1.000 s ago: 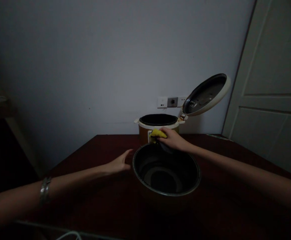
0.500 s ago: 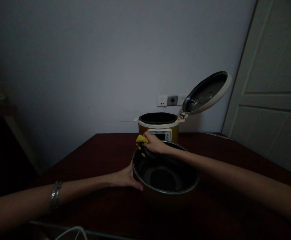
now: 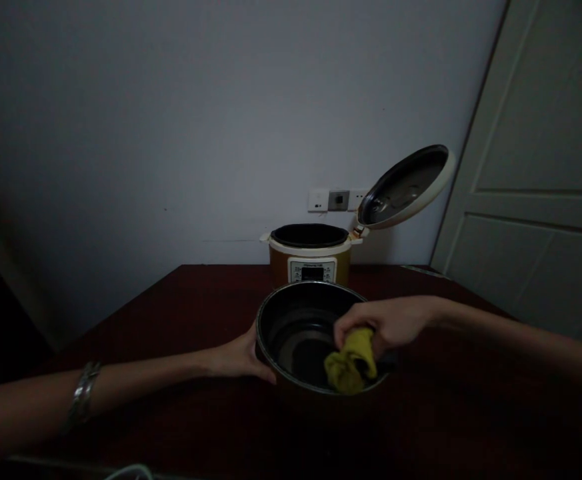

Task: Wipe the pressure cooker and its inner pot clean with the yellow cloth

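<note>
A dark round inner pot (image 3: 295, 333) with a pale rim stands tilted toward me over the red-brown table. My left hand (image 3: 243, 357) grips its left side, thumb in front and the other fingers hidden behind the wall. In my right hand (image 3: 378, 327) is a bunched yellow cloth (image 3: 348, 367), pressed at the near right part of the pot's rim. The fingers of that hand are curled round the cloth. Just behind the pot stands an electric cooker (image 3: 311, 257), its lid (image 3: 405, 187) swung up to the right.
The table (image 3: 195, 300) reaches back to a pale wall (image 3: 121, 133) with sockets (image 3: 338, 200) behind the cooker. A panelled door (image 3: 531, 200) is at the right. A pale cable (image 3: 131, 472) shows at the bottom edge.
My right hand has carried the yellow cloth from the pot's far left rim to its near right rim. My left hand keeps its hold on the pot. The view has shifted slightly.
</note>
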Motion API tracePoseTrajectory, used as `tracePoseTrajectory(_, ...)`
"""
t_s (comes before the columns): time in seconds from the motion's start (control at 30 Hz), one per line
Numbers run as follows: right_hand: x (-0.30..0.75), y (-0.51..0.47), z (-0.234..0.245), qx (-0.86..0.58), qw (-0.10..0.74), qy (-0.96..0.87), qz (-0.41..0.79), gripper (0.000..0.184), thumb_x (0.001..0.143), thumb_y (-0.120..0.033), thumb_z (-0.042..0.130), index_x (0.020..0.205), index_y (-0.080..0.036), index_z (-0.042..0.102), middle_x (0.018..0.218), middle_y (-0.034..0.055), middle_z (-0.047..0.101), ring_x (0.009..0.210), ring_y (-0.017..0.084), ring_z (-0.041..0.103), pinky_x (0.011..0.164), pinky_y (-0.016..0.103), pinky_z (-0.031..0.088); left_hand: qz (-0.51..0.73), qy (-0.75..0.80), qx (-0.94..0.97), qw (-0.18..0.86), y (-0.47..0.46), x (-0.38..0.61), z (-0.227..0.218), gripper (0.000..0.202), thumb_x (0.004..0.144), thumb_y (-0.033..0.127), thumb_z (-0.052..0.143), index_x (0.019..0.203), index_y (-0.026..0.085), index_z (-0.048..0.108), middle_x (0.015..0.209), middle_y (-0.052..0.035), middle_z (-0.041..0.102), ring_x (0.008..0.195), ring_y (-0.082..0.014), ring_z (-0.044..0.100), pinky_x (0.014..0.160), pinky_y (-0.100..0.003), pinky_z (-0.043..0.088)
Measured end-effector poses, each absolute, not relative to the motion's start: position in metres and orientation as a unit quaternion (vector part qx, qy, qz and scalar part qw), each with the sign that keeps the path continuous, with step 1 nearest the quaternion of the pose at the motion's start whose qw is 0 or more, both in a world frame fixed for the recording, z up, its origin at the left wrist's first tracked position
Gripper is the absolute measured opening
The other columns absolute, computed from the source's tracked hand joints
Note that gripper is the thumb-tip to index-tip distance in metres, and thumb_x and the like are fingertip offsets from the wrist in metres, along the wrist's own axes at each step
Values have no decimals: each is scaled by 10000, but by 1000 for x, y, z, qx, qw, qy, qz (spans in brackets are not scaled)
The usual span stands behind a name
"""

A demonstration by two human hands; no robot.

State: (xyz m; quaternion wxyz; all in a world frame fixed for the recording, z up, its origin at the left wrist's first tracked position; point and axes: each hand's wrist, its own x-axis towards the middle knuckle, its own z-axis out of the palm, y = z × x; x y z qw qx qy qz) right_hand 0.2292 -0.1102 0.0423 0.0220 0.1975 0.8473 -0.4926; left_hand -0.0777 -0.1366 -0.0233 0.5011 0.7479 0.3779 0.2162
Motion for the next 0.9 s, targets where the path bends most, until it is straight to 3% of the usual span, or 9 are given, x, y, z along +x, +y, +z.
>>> tracePoseTrajectory(0.13, 251, -84, 54, 260, 75, 909, -318, 386, 627, 31, 463, 935, -142, 616, 744, -20, 581, 680, 104, 544, 598, 190, 416, 208, 381, 743, 509, -137, -80, -21, 1157, 576, 292, 803, 1433, 262, 27, 1474, -166, 199, 1337, -316, 230, 1073, -529, 187)
tracePoseTrajectory(0.27, 238, -63, 55, 248, 11, 966, -71, 334, 705, -2, 483, 950, -180, 624, 797, 18, 620, 702, 137, 579, 611, 229, 430, 212, 386, 737, 512, -139, -83, -14, 1113, 614, 287, 782, 1434, 266, 29, 1475, -156, 209, 1346, -299, 219, 1082, -519, 166)
tracePoseTrajectory(0.37, 206, -57, 50, 141, -77, 975, 155, 242, 822, -83, 479, 1010, -182, 594, 907, 72, 625, 836, 188, 582, 715, 311, 448, 218, 377, 741, 512, -136, -86, -11, 1130, 598, 302, 792, 1436, 269, 34, 1490, -145, 180, 1357, -291, 189, 1093, -500, 146)
tracePoseTrajectory(0.47, 166, -55, 43, -40, -126, 948, 288, 228, 915, -161, 383, 1060, -185, 558, 1038, 94, 601, 1002, 204, 536, 839, 365, 422, 219, 377, 738, 515, -130, -88, -9, 1206, 559, 329, 812, 1439, 255, -8, 1493, -153, 163, 1360, -300, 175, 1091, -486, 160)
tracePoseTrajectory(0.53, 144, -52, 38, -126, -145, 926, 324, 254, 936, -172, 335, 1076, -180, 547, 1086, 92, 588, 1067, 196, 505, 893, 362, 396, 210, 380, 736, 519, -126, -88, -9, 1240, 546, 348, 816, 1440, 247, -37, 1490, -154, 169, 1358, -306, 178, 1086, -477, 178)
tracePoseTrajectory(0.63, 132, -38, 31, -146, -141, 921, 333, 260, 939, -171, 329, 1072, -168, 553, 1069, 77, 597, 1072, 187, 503, 916, 343, 378, 193, 384, 736, 523, -125, -87, -10, 1239, 552, 352, 811, 1439, 254, -48, 1486, -149, 183, 1351, -313, 194, 1080, -478, 187)
tracePoseTrajectory(0.9, 213, -26, 21, 93, -39, 976, 191, 215, 802, -111, 507, 988, -160, 602, 882, 82, 646, 831, 194, 589, 706, 316, 406, 187, 386, 720, 546, -132, -82, -7, 1121, 615, 279, 780, 1438, 290, 19, 1458, -134, 260, 1322, -299, 266, 1061, -496, 220)
